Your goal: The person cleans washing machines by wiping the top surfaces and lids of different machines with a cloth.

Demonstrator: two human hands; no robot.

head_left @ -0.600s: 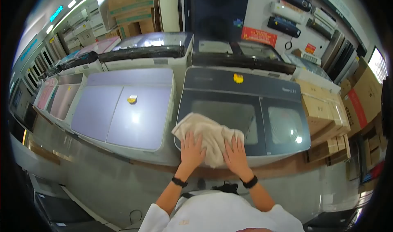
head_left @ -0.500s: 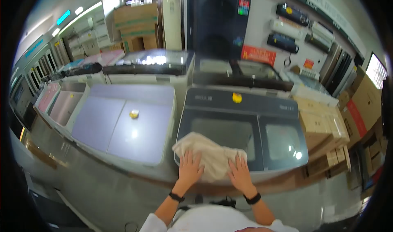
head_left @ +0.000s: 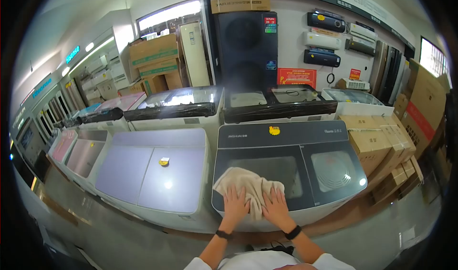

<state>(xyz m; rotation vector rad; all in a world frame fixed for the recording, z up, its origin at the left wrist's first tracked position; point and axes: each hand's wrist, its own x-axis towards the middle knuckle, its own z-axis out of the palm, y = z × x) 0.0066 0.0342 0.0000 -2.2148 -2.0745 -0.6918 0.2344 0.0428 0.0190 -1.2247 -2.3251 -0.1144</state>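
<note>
A beige cloth (head_left: 248, 186) lies rumpled over the front left part of a dark twin-tub washing machine (head_left: 257, 136). My left hand (head_left: 236, 204) rests on the cloth's left half, its fingers stretched out and slightly spread. On the right edge of the cloth lies my right hand (head_left: 275, 207), also with extended fingers pressing down. Between the two hands the fabric is gathered into folds that hang toward the machine's front edge. A yellow tag (head_left: 274, 130) is stuck on the machine's rear panel.
Left of the dark machine stands a lavender-topped washing machine (head_left: 157, 143) with a small gap between them. Cardboard boxes (head_left: 372, 139) are stacked at the right. Behind is a row of wrapped appliances (head_left: 281, 109), with a tall dark unit (head_left: 245, 50) at the back.
My hands have come closer together, and the cloth between them has bunched into tighter folds. The camera has tilted upward, so more of the wall and ceiling shows.
</note>
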